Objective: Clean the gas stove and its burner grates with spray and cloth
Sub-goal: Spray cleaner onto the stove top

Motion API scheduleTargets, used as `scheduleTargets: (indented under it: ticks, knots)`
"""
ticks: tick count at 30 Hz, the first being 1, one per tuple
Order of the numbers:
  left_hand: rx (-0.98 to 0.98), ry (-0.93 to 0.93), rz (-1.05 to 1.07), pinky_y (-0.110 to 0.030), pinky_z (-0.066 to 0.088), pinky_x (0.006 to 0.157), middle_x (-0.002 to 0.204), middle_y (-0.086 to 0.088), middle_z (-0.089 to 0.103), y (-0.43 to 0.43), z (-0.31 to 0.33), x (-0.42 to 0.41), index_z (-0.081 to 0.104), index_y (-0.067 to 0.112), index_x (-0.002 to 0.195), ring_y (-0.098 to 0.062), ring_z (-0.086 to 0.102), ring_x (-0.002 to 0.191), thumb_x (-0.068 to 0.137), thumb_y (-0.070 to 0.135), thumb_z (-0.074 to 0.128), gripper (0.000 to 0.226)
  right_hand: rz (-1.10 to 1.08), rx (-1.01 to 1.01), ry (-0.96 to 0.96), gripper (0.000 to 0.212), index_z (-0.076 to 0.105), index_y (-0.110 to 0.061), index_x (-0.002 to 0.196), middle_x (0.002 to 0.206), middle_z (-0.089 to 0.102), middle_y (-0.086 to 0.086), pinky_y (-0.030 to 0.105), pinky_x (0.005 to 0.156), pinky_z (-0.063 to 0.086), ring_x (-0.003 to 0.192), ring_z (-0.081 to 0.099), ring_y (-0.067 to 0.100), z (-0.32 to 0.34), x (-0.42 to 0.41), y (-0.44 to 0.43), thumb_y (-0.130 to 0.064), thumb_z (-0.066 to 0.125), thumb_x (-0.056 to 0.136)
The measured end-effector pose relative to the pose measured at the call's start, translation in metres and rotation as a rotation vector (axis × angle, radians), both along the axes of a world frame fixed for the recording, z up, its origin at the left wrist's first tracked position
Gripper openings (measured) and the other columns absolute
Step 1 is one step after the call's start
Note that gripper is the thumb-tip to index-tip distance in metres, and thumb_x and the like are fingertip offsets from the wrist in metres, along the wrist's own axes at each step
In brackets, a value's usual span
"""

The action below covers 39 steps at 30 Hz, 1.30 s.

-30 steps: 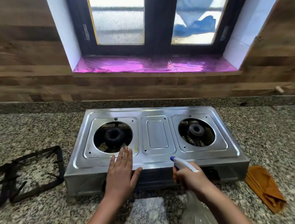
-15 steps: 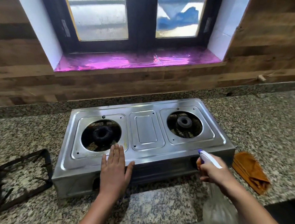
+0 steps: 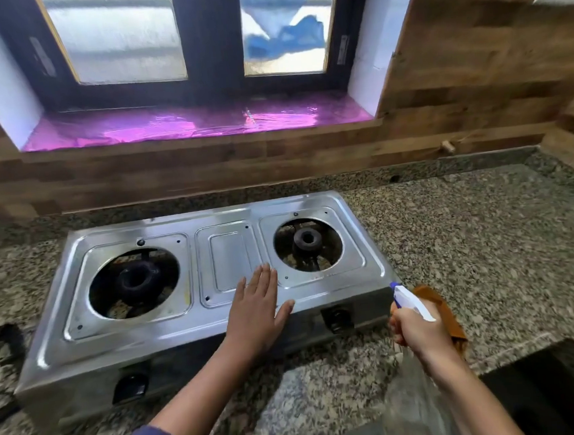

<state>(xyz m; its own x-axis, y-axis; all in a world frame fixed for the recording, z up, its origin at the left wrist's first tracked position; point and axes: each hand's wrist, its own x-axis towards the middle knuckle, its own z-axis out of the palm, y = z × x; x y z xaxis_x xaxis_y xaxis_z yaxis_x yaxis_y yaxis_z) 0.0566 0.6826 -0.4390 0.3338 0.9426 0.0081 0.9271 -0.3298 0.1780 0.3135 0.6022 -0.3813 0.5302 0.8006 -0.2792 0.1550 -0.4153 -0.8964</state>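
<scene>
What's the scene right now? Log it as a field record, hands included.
stove: steel, two-burner, on granite counter
left hand: flat on stove top, fingers straight
right hand: grips spray bottle, near stove's right front corner
cloth: orange, on counter, partly behind right hand

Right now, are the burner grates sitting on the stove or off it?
Off. The left burner and right burner of the stove stand bare; a dark blurred shape left of it may be a grate.
</scene>
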Motion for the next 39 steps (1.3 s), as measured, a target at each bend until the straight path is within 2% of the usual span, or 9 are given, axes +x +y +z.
scheduleTargets:
  ticks: [6,10,15,18,21,26,30,35,39]
  knots:
    - [-0.018,-0.040,0.016,-0.036,-0.007,0.118,0.163,-0.001,-0.002,0.006,-0.008,0.009,0.002,0.015,0.156,-0.015,-0.006,0.150,0.072,0.074,-0.029,0.107,0.048,0.029,0.072,0.017,0.063,-0.010,0.077,0.075,0.060,0.007,0.031,0.054,0.050,0.066,0.055,0.019,0.014,0.026,0.016,-0.006,0.053,0.064]
    - [-0.002,-0.036,0.022,-0.034,-0.006,0.119,0.160,0.002,-0.005,0.007,-0.012,0.009,0.001,0.017,0.155,-0.014,-0.005,0.150,0.074,0.074,-0.027,0.104,-0.013,-0.008,0.020,0.027,0.064,-0.008,0.080,0.062,0.061,0.007,0.028,0.047,0.041,0.049,0.052,0.019,0.017,0.035,0.034,-0.016,0.053,0.057]
    - [-0.005,-0.071,0.032,-0.032,-0.005,0.119,0.161,0.004,0.000,0.008,-0.014,0.010,0.006,0.019,0.155,-0.011,-0.005,0.148,0.078,0.077,-0.019,0.099,0.167,-0.007,0.064,0.016,0.063,-0.010,0.078,0.070,0.059,0.007,0.025,0.046,0.046,0.057,0.051,0.017,0.041,0.035,0.071,-0.002,0.051,0.072]
    - [0.003,-0.061,0.025,-0.029,-0.007,0.117,0.159,0.006,-0.001,0.008,-0.014,0.009,0.007,0.020,0.155,-0.012,-0.005,0.148,0.081,0.076,-0.016,0.096,0.193,0.004,0.112,0.025,0.057,-0.008,0.066,0.062,0.052,0.011,0.020,0.043,0.035,0.052,0.044,0.019,0.053,0.031,0.090,0.011,0.044,0.074]
    - [0.020,-0.048,0.046,-0.030,-0.002,0.116,0.160,0.003,0.009,0.008,-0.015,0.009,0.016,0.018,0.154,-0.015,0.003,0.148,0.087,0.074,-0.007,0.090,0.201,-0.007,0.091,0.023,0.053,-0.008,0.059,0.054,0.047,0.012,0.022,0.045,0.032,0.046,0.039,0.019,0.057,0.024,0.108,0.008,0.045,0.073]
    - [-0.033,-0.032,0.043,-0.028,-0.011,0.118,0.157,0.010,-0.013,0.006,-0.009,0.010,-0.003,0.022,0.154,-0.009,-0.013,0.148,0.074,0.077,-0.023,0.100,0.302,-0.030,0.161,0.025,0.057,-0.010,0.070,0.063,0.053,0.008,0.018,0.042,0.037,0.058,0.048,0.019,0.069,0.007,0.128,0.012,0.045,0.071]
    - [-0.028,-0.043,0.062,-0.030,-0.006,0.121,0.160,0.007,-0.006,0.007,-0.009,0.011,0.001,0.021,0.156,-0.008,-0.010,0.148,0.077,0.076,-0.018,0.098,0.365,-0.024,0.218,0.018,0.053,-0.007,0.070,0.060,0.046,0.014,0.020,0.040,0.028,0.047,0.037,0.018,0.071,-0.014,0.133,0.009,0.047,0.079]
    - [-0.029,-0.048,0.050,-0.035,0.000,0.122,0.159,0.008,-0.006,0.007,-0.008,0.011,0.002,0.021,0.155,-0.009,-0.007,0.149,0.083,0.074,-0.009,0.090,0.520,-0.085,0.253,0.028,0.056,-0.013,0.066,0.064,0.049,0.011,0.020,0.044,0.041,0.059,0.046,0.020,0.065,-0.031,0.131,0.012,0.044,0.070]
    - [-0.030,-0.027,0.053,-0.028,-0.009,0.119,0.161,0.006,-0.006,0.006,-0.008,0.011,0.000,0.021,0.155,-0.009,-0.009,0.149,0.080,0.074,-0.014,0.093,0.490,-0.076,0.245,0.024,0.052,-0.011,0.057,0.053,0.045,0.010,0.019,0.044,0.030,0.047,0.038,0.018,0.053,-0.039,0.121,0.008,0.049,0.072]
